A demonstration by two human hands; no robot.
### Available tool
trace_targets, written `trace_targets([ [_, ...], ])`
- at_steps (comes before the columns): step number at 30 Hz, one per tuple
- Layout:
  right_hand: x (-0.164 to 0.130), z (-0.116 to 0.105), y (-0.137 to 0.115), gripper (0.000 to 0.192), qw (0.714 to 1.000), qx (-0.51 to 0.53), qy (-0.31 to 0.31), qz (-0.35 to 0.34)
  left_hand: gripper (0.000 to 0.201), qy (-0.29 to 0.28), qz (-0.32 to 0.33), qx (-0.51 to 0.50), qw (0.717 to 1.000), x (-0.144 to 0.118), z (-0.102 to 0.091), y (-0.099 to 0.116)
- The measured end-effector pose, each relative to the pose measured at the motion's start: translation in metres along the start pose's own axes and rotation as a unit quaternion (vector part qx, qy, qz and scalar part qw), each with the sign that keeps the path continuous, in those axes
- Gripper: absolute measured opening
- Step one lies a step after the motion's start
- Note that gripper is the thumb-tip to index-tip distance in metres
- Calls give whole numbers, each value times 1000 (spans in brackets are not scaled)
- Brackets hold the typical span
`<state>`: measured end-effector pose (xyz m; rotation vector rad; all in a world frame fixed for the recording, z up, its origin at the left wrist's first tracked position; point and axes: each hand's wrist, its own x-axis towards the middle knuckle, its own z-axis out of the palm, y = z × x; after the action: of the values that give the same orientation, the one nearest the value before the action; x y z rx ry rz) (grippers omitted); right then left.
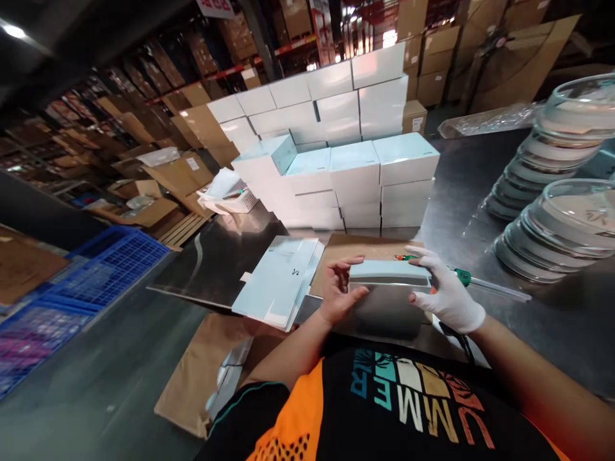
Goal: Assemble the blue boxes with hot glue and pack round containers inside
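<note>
Close against the body, over a sheet of brown cardboard [355, 246] on the steel table [480, 186]: left hand [339, 294] bare, right hand [444, 291] gloved white, both clasped around the ends of one pale box [389, 288], its lid seemingly seated. Just left, a stack of flat unfolded box blanks [278, 288], apparently yet to be made up. Behind the right hand, a green-handled tool [464, 276]. At right, stacked glass lids [552, 192]. Farther back, a wall of finished white boxes [346, 147]; judging by that, well into the batch, more remaining.
</note>
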<state>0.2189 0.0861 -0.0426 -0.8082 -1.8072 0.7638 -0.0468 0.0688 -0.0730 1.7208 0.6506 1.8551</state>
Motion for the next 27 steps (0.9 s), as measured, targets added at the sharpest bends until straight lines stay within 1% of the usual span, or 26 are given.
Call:
trace_targets([
  [1,-3,-2,0,53,999,-1,-11,-33,55,-16,11,-4,1000,3,-1,1],
  [3,-9,-4,-3,34,995,-4,-41,-93,47,-87,33,35,995,11,-6,5],
  [4,-10,-5,-6,30,992,-8,-54,-112,40,-127,47,61,989,15,-9,8],
  [6,-11,-5,-13,34,989,-18,-73,-129,30,-190,79,86,975,22,-13,14],
  [8,-9,-6,-19,37,986,-29,-83,-143,30,-206,108,78,969,26,-15,19],
  [11,-7,-6,-21,39,982,-36,-90,-162,32,-205,125,70,968,28,-15,21],
  [13,-10,-5,-17,40,983,-38,-79,-161,29,-219,109,70,967,26,-14,20],
  [14,-14,-3,-14,42,987,-43,-65,-144,30,-227,86,67,968,25,-14,19],
  [15,-18,-1,-10,47,991,-51,-47,-112,36,-221,52,60,972,22,-14,17],
  [16,-22,2,-6,58,996,-61,-28,-65,51,-202,10,48,978,20,-14,16],
  [17,-26,4,-2,73,997,-70,-8,-5,72,-168,-37,32,985,16,-13,14],
  [18,-29,6,2,85,995,-76,11,61,98,-116,-86,12,989,12,-13,11],
  [19,-31,8,5,92,989,-77,32,124,120,-61,-131,-9,989,6,-12,8],
  [20,-32,8,8,93,979,-74,58,180,134,-9,-176,-28,984,0,-10,4],
  [21,-31,7,9,91,968,-64,88,225,138,37,-221,-42,974,-6,-8,0],
  [22,-28,6,9,88,957,-49,122,257,135,69,-269,-55,959,-14,-5,-5],
  [23,-26,4,8,88,948,-32,154,278,129,88,-317,-69,942,-21,0,-11],
  [24,-23,3,6,89,940,-15,183,287,121,98,-355,-89,926,-27,5,-17],
  [25,-20,1,4,92,935,-2,206,288,118,89,-381,-117,913,-33,10,-23],
  [27,-15,0,-2,97,934,16,234,269,117,81,-387,-171,902,-39,23,-32],
])
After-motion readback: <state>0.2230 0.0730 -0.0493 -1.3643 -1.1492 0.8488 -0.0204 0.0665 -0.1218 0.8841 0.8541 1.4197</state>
